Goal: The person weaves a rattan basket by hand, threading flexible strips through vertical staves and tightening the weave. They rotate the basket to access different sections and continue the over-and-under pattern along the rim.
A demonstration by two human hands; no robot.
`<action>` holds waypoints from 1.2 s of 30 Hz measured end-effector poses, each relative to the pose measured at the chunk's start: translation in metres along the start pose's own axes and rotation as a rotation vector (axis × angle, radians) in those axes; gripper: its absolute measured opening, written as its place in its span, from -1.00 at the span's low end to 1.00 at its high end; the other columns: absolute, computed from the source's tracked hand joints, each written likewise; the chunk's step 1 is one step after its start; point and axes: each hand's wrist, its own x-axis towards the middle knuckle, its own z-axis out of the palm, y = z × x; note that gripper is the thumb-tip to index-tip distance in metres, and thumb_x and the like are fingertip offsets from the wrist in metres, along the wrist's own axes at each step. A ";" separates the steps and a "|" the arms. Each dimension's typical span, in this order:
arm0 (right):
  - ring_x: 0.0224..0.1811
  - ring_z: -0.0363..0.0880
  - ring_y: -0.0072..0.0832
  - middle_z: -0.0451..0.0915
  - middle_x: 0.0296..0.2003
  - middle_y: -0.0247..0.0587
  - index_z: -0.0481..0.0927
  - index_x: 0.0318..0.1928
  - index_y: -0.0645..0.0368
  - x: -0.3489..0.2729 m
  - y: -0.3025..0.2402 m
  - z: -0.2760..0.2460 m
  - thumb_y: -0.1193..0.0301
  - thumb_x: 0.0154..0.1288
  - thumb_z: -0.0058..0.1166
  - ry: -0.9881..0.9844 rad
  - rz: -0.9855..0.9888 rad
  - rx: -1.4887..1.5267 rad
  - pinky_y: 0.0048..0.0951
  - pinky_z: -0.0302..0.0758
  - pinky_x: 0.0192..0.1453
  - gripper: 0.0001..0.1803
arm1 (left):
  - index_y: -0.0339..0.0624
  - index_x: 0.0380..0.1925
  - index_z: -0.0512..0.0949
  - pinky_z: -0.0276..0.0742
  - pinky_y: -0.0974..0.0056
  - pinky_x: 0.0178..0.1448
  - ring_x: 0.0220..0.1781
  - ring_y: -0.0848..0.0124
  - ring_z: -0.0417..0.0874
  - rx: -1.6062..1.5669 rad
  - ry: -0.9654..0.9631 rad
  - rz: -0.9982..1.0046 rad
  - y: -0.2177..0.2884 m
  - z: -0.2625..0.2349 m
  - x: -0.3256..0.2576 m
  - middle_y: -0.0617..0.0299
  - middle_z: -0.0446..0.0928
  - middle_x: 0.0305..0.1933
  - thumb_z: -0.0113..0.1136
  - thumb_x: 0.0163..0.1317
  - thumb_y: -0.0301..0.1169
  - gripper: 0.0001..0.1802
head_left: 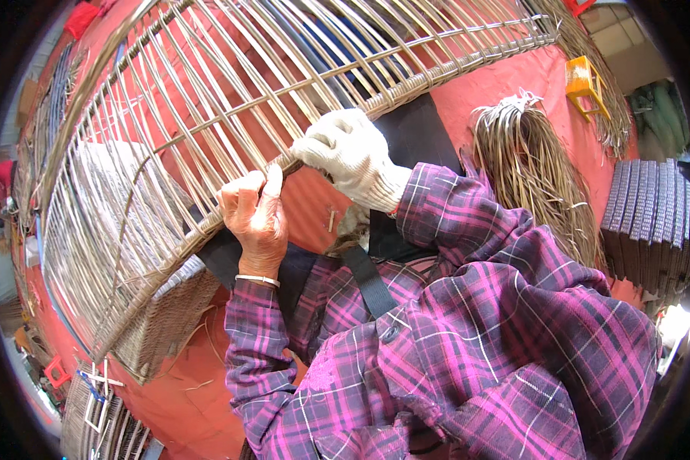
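One wide red floor (180, 410) runs beneath everything before you. Over it leans your big wicker frame (230, 115), its close-set rods fanning away and its bound rim (418, 84) slanting up from lower left to upper right, just in front of your lap. To your right a bundle of strips (525, 169) droops, with a stack (645, 222) of dark, ridged pieces beyond it. A woven basket (172, 322) sits low at left, partly behind the rods. Past the bundle stands a yellow stool (578, 73). Your bare left hand (253, 211) curls on the rim, thumb extended; your white-gloved right hand (349, 153) pinches it close by, though any strand between those fingertips seems hidden. A pale bangle (257, 279) circles your left wrist.
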 end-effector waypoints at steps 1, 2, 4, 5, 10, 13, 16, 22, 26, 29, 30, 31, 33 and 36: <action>-0.05 0.55 -0.31 0.58 -0.19 -0.38 0.59 -0.06 -0.05 0.000 0.000 -0.003 0.38 0.18 0.09 -0.086 0.011 -0.010 -0.21 0.45 0.08 -0.72 | -0.14 -0.14 0.75 0.45 0.17 -0.08 -0.16 0.26 0.52 0.009 0.001 0.009 0.000 -0.001 0.000 0.28 0.54 -0.25 0.40 0.00 -0.66 -0.64; -0.04 0.55 -0.29 0.59 -0.17 -0.35 0.59 -0.04 -0.04 0.000 0.002 -0.006 0.40 0.18 0.08 -0.070 -0.015 0.039 -0.20 0.46 0.10 -0.70 | -0.14 -0.14 0.75 0.45 0.17 -0.07 -0.16 0.26 0.52 0.018 -0.004 0.021 0.000 -0.002 0.000 0.28 0.54 -0.24 0.40 -0.01 -0.66 -0.63; -0.01 0.57 -0.26 0.60 -0.13 -0.30 0.58 0.00 -0.01 -0.004 0.007 -0.018 0.43 0.19 0.07 -0.066 -0.068 0.140 -0.17 0.47 0.14 -0.67 | -0.15 -0.12 0.74 0.48 0.16 -0.01 -0.11 0.25 0.53 0.079 -0.032 -0.011 0.003 -0.006 -0.003 0.26 0.55 -0.19 0.39 0.00 -0.67 -0.62; 0.02 0.58 -0.20 0.63 -0.09 -0.23 0.58 0.05 0.05 -0.009 0.010 -0.029 0.50 0.13 0.12 -0.069 -0.022 0.160 -0.15 0.47 0.19 -0.59 | -0.15 -0.11 0.74 0.48 0.16 0.01 -0.09 0.25 0.53 0.106 -0.043 -0.028 0.005 -0.007 -0.005 0.26 0.55 -0.17 0.38 0.00 -0.68 -0.61; 0.02 0.59 -0.18 0.66 -0.08 -0.21 0.62 0.05 0.07 -0.028 0.044 -0.072 0.62 -0.11 0.32 0.108 0.144 -0.088 -0.16 0.49 0.16 -0.42 | -0.13 -0.03 0.71 0.47 0.16 0.11 -0.03 0.22 0.52 0.146 -0.056 -0.141 0.015 -0.006 -0.008 0.21 0.56 -0.11 0.39 -0.01 -0.67 -0.53; -0.01 0.60 -0.20 0.67 -0.10 -0.23 0.62 0.02 0.09 -0.023 0.053 -0.066 0.62 -0.06 0.32 0.069 0.095 -0.080 -0.18 0.48 0.13 -0.48 | -0.12 -0.01 0.69 0.39 0.11 0.13 0.02 0.23 0.52 0.089 -0.082 -0.065 0.023 0.005 0.002 0.21 0.56 -0.07 0.38 0.05 -0.57 -0.58; -0.11 0.59 -0.28 0.61 -0.24 -0.37 0.62 -0.12 -0.02 -0.012 0.051 -0.049 0.48 -0.02 0.24 0.017 -0.002 -0.087 -0.21 0.49 0.02 -0.64 | -0.06 0.01 0.69 0.38 0.06 0.16 0.05 0.20 0.55 0.022 -0.166 -0.029 0.037 0.024 0.018 0.20 0.59 -0.05 0.45 -0.02 -0.56 -0.51; -0.21 0.57 -0.29 0.57 -0.35 -0.36 0.60 -0.32 -0.04 0.000 0.049 -0.046 0.32 0.05 0.14 0.028 0.003 -0.025 -0.20 0.46 -0.08 -0.86 | -0.11 -0.16 0.69 0.45 0.09 0.03 -0.14 0.16 0.60 0.028 -0.067 0.025 0.052 0.047 0.056 0.15 0.63 -0.22 0.44 0.02 -0.58 -0.67; -0.17 0.56 -0.35 0.56 -0.37 -0.46 0.61 -0.36 -0.07 -0.001 0.051 -0.051 0.30 0.06 0.15 0.030 0.011 -0.053 -0.18 0.45 -0.05 -0.90 | -0.17 -0.22 0.66 0.49 0.12 -0.05 -0.18 0.18 0.57 -0.048 -0.168 -0.039 0.059 0.043 0.063 0.16 0.59 -0.28 0.45 0.02 -0.62 -0.71; -0.18 0.55 -0.37 0.55 -0.38 -0.50 0.62 -0.35 -0.11 -0.004 0.049 -0.047 0.29 0.03 0.16 0.062 -0.006 -0.025 -0.19 0.43 -0.01 -0.88 | -0.19 -0.26 0.66 0.49 0.14 -0.06 -0.19 0.19 0.57 -0.051 -0.165 -0.014 0.051 0.040 0.049 0.16 0.59 -0.27 0.47 0.00 -0.64 -0.72; -0.19 0.55 -0.37 0.54 -0.38 -0.50 0.62 -0.35 -0.12 -0.005 0.050 -0.046 0.29 0.02 0.17 0.075 -0.014 -0.016 -0.19 0.42 -0.01 -0.88 | -0.19 -0.26 0.66 0.49 0.15 -0.07 -0.19 0.19 0.57 -0.022 -0.208 -0.079 0.048 0.041 0.043 0.16 0.59 -0.28 0.47 0.00 -0.64 -0.72; -0.19 0.55 -0.37 0.54 -0.38 -0.50 0.63 -0.35 -0.13 -0.005 0.049 -0.044 0.29 0.02 0.17 0.119 -0.047 -0.007 -0.19 0.42 0.00 -0.87 | -0.17 -0.28 0.66 0.48 0.12 -0.05 -0.18 0.18 0.58 0.007 -0.221 -0.062 0.044 0.042 0.036 0.16 0.60 -0.27 0.40 0.02 -0.63 -0.76; -0.18 0.55 -0.38 0.53 -0.36 -0.49 0.63 -0.34 -0.13 -0.005 0.049 -0.043 0.29 0.02 0.17 0.070 -0.011 0.001 -0.19 0.42 0.00 -0.86 | -0.16 -0.28 0.67 0.47 0.10 -0.04 -0.16 0.17 0.59 0.030 -0.361 0.089 0.049 0.052 0.017 0.15 0.60 -0.27 0.34 0.03 -0.60 -0.78; -0.11 0.54 -0.35 0.53 -0.31 -0.42 0.60 -0.28 -0.04 -0.007 0.055 -0.050 0.32 0.05 0.12 0.072 -0.036 0.090 -0.23 0.46 0.02 -0.83 | -0.24 -0.29 0.65 0.43 0.04 0.11 -0.09 0.12 0.59 -0.227 -0.537 0.247 0.077 0.055 -0.003 0.09 0.60 -0.20 0.17 0.17 -0.53 -0.87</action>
